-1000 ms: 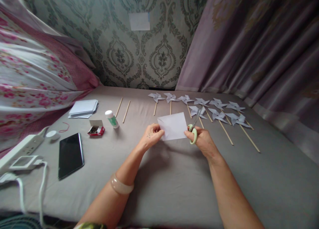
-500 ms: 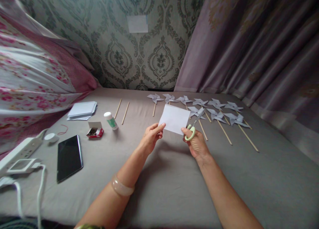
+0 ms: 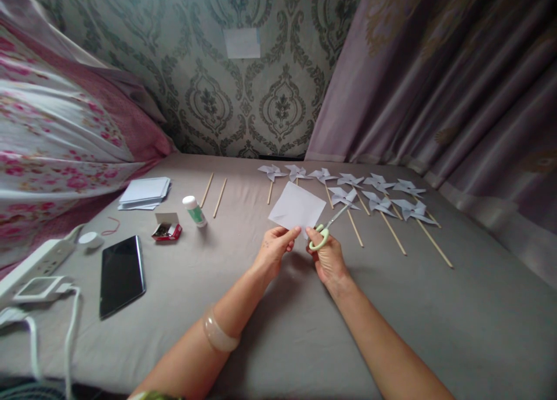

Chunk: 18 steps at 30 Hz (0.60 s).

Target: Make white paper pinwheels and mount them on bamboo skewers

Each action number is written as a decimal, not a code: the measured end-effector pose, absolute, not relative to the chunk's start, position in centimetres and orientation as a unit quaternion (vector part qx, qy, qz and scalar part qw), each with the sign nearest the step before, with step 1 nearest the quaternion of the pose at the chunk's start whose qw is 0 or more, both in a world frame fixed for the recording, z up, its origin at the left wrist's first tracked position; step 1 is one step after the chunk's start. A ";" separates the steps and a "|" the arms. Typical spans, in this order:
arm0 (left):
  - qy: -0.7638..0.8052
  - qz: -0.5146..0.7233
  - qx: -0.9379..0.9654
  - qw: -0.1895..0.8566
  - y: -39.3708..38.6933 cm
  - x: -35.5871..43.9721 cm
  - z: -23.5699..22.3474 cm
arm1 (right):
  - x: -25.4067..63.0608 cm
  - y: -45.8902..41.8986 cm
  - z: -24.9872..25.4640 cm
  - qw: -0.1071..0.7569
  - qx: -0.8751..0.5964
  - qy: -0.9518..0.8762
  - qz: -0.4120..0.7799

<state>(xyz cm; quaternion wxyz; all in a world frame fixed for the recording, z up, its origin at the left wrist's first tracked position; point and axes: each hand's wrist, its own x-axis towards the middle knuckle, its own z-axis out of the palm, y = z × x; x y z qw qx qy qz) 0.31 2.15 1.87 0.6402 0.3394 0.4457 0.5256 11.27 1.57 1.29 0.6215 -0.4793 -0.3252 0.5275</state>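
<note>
Between my hands a square sheet of white paper (image 3: 297, 205) is held up, turned so one corner points toward me. My left hand (image 3: 277, 246) pinches its near edge between thumb and fingers. Scissors (image 3: 322, 236) with pale green handles sit in my right hand (image 3: 327, 257), blades pointing away to the upper right. The right thumb and fingertips also touch the paper's near corner. Just beyond, white paper pinwheels (image 3: 343, 196) on wooden sticks lie in rows on the grey cloth.
On the left are a stack of paper (image 3: 145, 192), two bare sticks (image 3: 220, 197), a glue bottle (image 3: 195, 211) with a white cap, a small red box (image 3: 167, 229) of tiny items, a phone (image 3: 122, 277) and a power strip (image 3: 41, 261) with cables.
The paper has turned from lying edge-on to me into a diamond position. My right hand has moved left with the scissors, close to my left hand.
</note>
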 end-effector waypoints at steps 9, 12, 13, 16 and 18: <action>0.443 0.578 0.301 0.616 3.4 -1.8 2.2 | 14.1 1.1 2.6 0.339 -0.566 -0.569 0.491; 0.434 0.596 0.283 0.614 3.7 -2.6 2.7 | 14.2 0.8 2.9 0.265 -0.539 -0.641 0.478; 0.433 0.598 0.278 0.614 3.7 -2.8 2.8 | 14.1 0.7 2.9 0.248 -0.527 -0.660 0.475; 0.433 0.599 0.269 0.618 3.8 -2.9 3.0 | 13.6 0.4 2.7 0.208 -0.502 -0.697 0.468; 0.430 0.597 0.269 0.622 3.8 -2.9 2.9 | 13.3 0.3 2.7 0.185 -0.497 -0.709 0.466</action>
